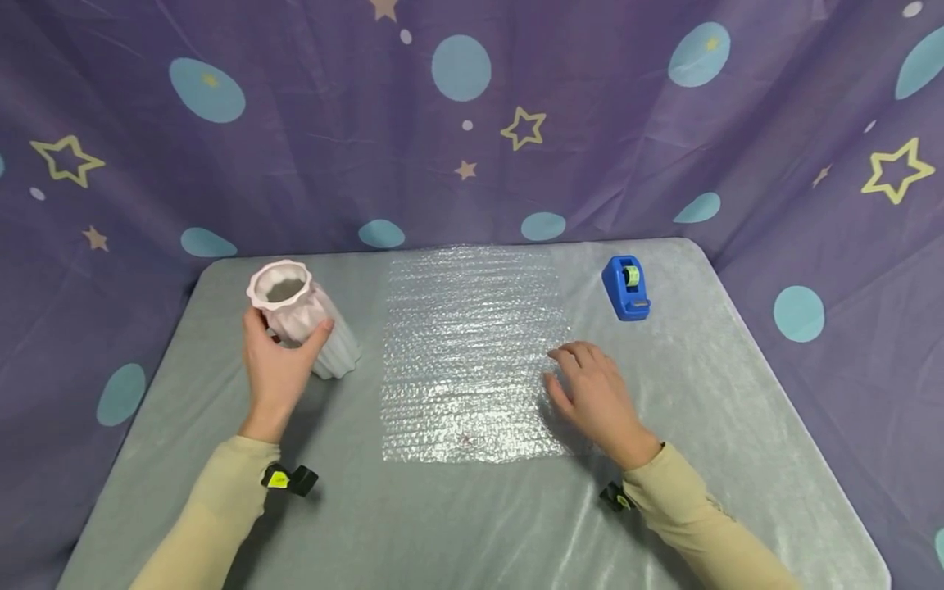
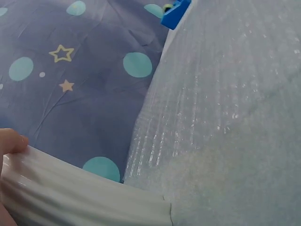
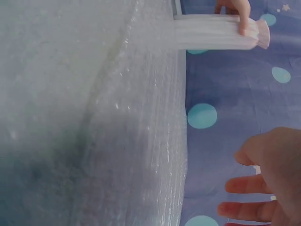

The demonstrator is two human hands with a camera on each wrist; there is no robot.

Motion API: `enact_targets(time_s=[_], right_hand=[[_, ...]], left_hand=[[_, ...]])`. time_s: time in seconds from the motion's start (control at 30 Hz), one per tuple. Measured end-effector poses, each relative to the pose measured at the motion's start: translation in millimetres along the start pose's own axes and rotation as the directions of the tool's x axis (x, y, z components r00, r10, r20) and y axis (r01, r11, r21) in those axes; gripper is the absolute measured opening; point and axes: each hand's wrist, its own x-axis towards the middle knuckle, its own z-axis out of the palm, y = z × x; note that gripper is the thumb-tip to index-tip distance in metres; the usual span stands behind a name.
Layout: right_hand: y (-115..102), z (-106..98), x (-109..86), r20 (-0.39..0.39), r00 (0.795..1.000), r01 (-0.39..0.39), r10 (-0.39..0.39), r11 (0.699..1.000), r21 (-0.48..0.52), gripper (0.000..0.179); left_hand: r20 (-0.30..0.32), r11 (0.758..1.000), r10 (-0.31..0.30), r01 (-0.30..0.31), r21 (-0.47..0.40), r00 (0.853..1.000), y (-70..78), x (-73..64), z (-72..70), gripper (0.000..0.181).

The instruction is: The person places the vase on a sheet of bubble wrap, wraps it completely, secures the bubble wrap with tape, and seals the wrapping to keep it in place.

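Observation:
A white vase with a wavy rim and fluted sides stands at the left of the table. My left hand grips it just below the rim, thumb on the near side and fingers round the other; the left wrist view catches only the thumb side on the vase. In the middle lies a flat sheet of bubble wrap. Over its right edge is my right hand, fingers relaxed and slightly bent with nothing between them. The right wrist view shows this hand apart from the vase.
A blue tape dispenser with a greenish roll sits at the back right of the table. Grey cloth covers the tabletop. Behind and at both sides hangs a purple curtain with stars and blue dots.

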Motion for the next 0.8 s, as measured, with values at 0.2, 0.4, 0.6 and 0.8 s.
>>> enact_targets(time_s=[0.2, 0.4, 0.6, 0.8], right_hand=[[-3.9, -0.4, 1.9, 0.01, 1.0, 0.006, -0.006, 1.0, -0.004, 0.031], [-6.3, -1.9, 2.8, 0.003, 1.0, 0.011, -0.011, 1.0, -0.006, 0.029], [-9.1, -3.5, 5.4, 0.018, 1.0, 0.014, -0.014, 1.0, -0.004, 0.03], [-15.8, -4.1, 10.6, 0.042, 0.999, 0.031, -0.031, 0.999, 0.011, 0.031]], left_hand=[[-0.001, 0.999, -0.046, 0.046, 0.015, 0.999, 5.4, -0.4, -3.0, 0.083], [-0.02, 0.999, -0.049, 0.049, -0.002, 0.999, 11.1, -5.1, -6.7, 0.083], [-0.026, 0.998, -0.023, 0.021, -0.06, 0.999, 25.8, -15.6, -11.1, 0.084], [0.025, 0.986, 0.049, -0.045, -0.159, 0.998, 45.9, -27.4, -7.8, 0.093]])
